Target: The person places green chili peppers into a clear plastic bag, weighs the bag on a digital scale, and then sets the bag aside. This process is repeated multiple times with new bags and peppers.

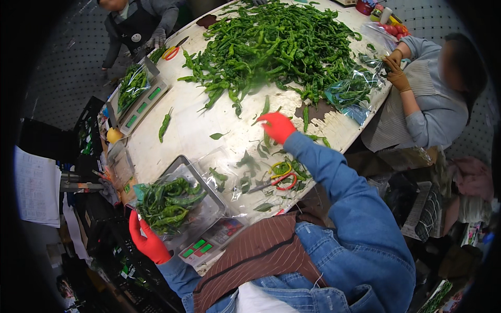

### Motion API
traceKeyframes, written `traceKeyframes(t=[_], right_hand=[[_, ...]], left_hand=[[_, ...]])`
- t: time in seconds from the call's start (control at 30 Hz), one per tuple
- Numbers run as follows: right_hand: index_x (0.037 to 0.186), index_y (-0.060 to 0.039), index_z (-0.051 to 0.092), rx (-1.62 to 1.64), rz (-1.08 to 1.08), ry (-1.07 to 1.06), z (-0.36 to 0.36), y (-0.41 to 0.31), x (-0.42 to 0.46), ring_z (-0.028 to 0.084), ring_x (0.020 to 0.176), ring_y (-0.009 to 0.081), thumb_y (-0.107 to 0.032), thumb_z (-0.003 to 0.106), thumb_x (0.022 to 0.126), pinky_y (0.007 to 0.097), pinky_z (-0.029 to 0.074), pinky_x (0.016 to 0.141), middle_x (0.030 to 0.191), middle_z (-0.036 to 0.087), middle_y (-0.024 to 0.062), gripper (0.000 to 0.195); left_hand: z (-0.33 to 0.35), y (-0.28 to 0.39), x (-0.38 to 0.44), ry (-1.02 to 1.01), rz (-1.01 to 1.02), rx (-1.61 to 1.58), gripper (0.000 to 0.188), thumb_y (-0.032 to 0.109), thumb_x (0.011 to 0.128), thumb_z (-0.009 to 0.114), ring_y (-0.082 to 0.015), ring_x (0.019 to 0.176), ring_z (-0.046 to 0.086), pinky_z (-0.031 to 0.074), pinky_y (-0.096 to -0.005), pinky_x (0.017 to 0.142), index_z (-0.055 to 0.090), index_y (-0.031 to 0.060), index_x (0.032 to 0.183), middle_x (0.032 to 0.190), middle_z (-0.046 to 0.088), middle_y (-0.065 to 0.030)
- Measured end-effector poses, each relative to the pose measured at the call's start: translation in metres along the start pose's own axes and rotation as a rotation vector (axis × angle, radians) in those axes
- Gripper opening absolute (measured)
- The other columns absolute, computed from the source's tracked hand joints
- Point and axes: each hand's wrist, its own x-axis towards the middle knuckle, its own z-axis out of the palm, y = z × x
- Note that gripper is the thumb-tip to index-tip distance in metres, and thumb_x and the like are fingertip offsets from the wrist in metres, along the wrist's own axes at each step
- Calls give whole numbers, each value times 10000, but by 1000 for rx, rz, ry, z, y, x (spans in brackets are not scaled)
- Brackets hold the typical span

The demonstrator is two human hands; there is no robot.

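Observation:
My left hand (150, 242), in a red glove, is at the near left edge of a clear plastic bag of green peppers (168, 205). Its fingertips meet the bag's edge, but whether they grip the plastic is unclear. The bag lies in a metal tray (213, 193) on a digital scale (213, 240) with lit green displays. My right hand (278, 127), also red-gloved and slightly blurred, hovers over the table with fingers apart, close to a few loose peppers (266, 105). Below it lie loose leaves (246, 162) and red-and-yellow-handled scissors (287, 180).
A large heap of green peppers (274, 47) covers the far part of the white table (188, 121). Across at left, a gloved person (137, 31) stands by a second scale (146, 99) bearing a bag. At right another person (422, 90) handles a bag of peppers (350, 92).

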Motion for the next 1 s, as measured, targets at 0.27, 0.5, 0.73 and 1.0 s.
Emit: traceKeyframes(t=[0.27, 0.5, 0.73, 1.0], right_hand=[[713, -123, 612, -275, -312, -249, -17, 70, 51, 551, 799, 300, -36, 650, 557, 383, 465, 705, 757, 588, 89, 183], [1073, -78, 515, -356, 376, -284, -12, 46, 77, 566, 966, 334, -361, 547, 810, 432, 451, 838, 1083, 552, 201, 388], [1187, -94, 472, -374, 521, -186, 62, 49, 74, 569, 958, 342, -348, 611, 756, 436, 463, 818, 1061, 561, 182, 519], [1025, 18, 555, 831, 612, -205, -1, 38, 100, 619, 741, 259, -80, 651, 714, 408, 559, 674, 900, 602, 122, 340]], left_hand=[[-14, 20, -3, 35, 64, 144, 249, 48, 918, 481, -166, 1033, 542, 405, -271, 904, 544, -42, 1141, 1137, 586, -113], [-36, -3, -27, 83, -90, 111, 259, 35, 904, 492, -177, 1033, 549, 411, -279, 895, 540, -42, 1147, 1143, 583, -113], [-17, 22, -15, 44, -38, 117, 297, -42, 854, 515, -196, 1077, 533, 383, -302, 935, 539, -43, 1150, 1156, 577, -132], [-15, 30, -23, 54, 0, 141, 286, -59, 830, 536, -200, 1025, 566, 415, -302, 902, 568, -42, 1113, 1096, 607, -129]])
